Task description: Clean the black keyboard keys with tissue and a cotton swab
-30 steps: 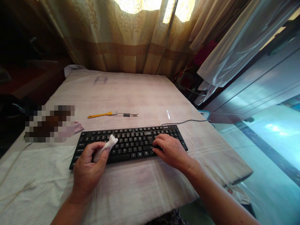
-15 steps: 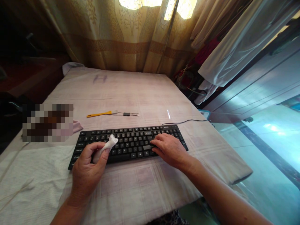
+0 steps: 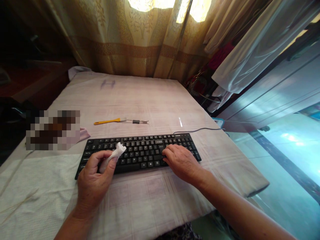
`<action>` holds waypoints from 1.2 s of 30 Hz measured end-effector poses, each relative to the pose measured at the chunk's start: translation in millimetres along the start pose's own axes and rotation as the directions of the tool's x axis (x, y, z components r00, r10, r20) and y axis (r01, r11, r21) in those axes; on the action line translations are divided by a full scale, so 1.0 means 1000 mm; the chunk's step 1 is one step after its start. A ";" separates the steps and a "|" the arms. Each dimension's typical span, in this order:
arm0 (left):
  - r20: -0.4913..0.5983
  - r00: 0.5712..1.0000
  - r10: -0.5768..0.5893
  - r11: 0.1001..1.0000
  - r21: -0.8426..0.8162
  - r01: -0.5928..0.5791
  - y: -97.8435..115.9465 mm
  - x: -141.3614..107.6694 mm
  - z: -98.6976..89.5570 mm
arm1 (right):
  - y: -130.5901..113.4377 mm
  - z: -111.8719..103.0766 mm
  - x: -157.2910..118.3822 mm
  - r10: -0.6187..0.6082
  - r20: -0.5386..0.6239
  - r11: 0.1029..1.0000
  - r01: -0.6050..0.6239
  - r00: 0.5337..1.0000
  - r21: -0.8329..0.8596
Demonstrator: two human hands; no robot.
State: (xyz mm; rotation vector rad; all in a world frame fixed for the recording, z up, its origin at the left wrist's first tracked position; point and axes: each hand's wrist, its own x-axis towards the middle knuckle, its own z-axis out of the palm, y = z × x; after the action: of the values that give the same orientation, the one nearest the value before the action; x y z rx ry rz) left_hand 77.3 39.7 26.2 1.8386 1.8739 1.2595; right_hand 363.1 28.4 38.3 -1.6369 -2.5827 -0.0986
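A black keyboard lies across the cloth-covered table. My left hand, over the keyboard's left end, is closed on a crumpled white cloth or tissue that pokes up between thumb and forefinger. On the right part of the keyboard rests my right hand, bent over the keys near the arrow and number keys. Its fingertips are partly hidden, and nothing shows in it. Behind the keyboard lie a yellow-handled brush and a wire tool with a dark sleeve.
A black cable runs from the keyboard to the table's right edge. At the left are a blurred-out object, pink cloth and a white textured cloth with thin sticks. A curtain hangs behind.
The whole view has shifted slightly. My right hand's fingers have drawn together a little over the keys; my left hand still grips the white cloth.
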 end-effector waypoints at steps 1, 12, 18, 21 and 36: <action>-0.003 1.000 0.005 1.000 0.001 -0.005 0.000 0.000 0.000 | -0.001 0.000 0.000 0.015 0.009 1.000 -0.015 1.000 0.003; -0.004 0.999 0.036 0.999 -0.014 -0.036 -0.002 -0.001 0.001 | 0.002 0.002 0.000 0.009 -0.024 0.999 -0.008 1.000 0.052; 0.016 0.998 0.068 0.997 -0.035 -0.067 -0.005 -0.001 0.002 | 0.015 -0.006 -0.002 0.111 -0.188 0.978 -0.074 0.976 0.195; 0.044 0.994 0.105 0.994 -0.048 -0.103 -0.005 -0.003 0.004 | 0.012 -0.013 -0.006 0.189 -0.302 0.934 -0.076 0.935 0.349; 0.123 0.919 0.375 0.920 -0.172 -0.353 0.007 -0.013 0.014 | -0.096 0.012 0.030 0.335 -0.287 0.451 0.115 0.898 0.885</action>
State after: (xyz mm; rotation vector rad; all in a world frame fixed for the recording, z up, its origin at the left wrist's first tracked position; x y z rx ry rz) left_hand 94.3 32.4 18.1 2.2013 1.3602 1.2798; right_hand 262.8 15.7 28.8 -1.1342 -1.6158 0.7243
